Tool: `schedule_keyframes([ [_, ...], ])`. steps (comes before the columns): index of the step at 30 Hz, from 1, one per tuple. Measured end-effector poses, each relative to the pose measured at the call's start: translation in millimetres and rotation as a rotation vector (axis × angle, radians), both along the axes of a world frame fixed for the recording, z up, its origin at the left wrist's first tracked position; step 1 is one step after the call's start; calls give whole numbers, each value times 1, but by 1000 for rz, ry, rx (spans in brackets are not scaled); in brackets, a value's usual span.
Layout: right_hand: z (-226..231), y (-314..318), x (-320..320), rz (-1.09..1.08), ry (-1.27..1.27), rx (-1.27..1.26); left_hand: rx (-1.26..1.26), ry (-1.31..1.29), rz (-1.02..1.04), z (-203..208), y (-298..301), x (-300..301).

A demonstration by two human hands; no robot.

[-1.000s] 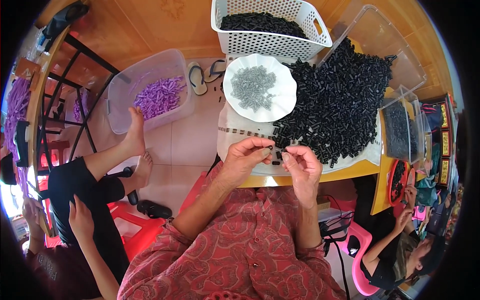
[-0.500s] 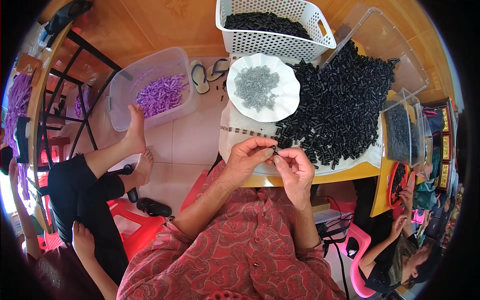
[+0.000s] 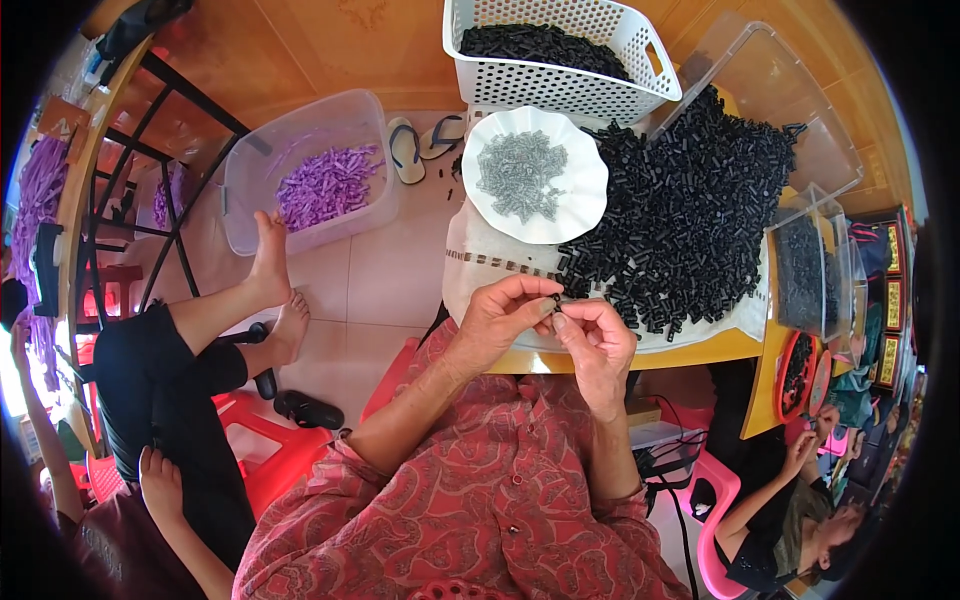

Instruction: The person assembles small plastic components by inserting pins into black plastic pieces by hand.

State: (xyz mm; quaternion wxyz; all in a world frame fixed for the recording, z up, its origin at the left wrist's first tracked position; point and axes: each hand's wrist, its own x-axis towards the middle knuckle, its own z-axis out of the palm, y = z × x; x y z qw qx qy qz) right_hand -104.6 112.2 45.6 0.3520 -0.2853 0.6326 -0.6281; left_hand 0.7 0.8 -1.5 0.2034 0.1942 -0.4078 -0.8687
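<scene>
Nearest the camera, a red patterned shirt (image 3: 480, 480) is seen, with the left hand (image 3: 497, 318) and the right hand (image 3: 597, 350) brought together in front of it, over the near edge of the desk (image 3: 660, 358). A small dark piece (image 3: 557, 298) is held where the fingertips meet. The grip of each hand is drawn into a narrow pinch of thumb and forefinger, closed on this piece; whether a second part is hidden between the fingers cannot be told. The relation that matters most is found here: the piece lies directly between the two grips, at the tips of the left one and to the left of the right one, with neither hand clearly nearer. Its long axis cannot be made out, being too small and partly covered. Just beyond the fingers, a pale cloth (image 3: 475, 285) is spread on the desk, and a broad heap of black pieces (image 3: 690, 220) is spread over it, ahead and to the right. Farther ahead, a white dish (image 3: 487, 212) is seen beside the heap, filled with clear pieces (image 3: 522, 175). Farthest off, more black parts (image 3: 545, 50) are contained in a white perforated basket (image 3: 500, 80).
</scene>
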Motion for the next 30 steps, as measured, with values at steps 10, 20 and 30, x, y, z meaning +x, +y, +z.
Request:
schedule_keyframes([
  [10, 9, -1, -1, -29, -7, -25, 83, 105, 10, -2, 1, 0],
  [20, 8, -2, -1, -64, -71, -12, 137, 192, 21, -5, 1, 1],
  [30, 9, -2, -2, -65, -20, 8, 113, 166, 16, -1, 1, 0],
])
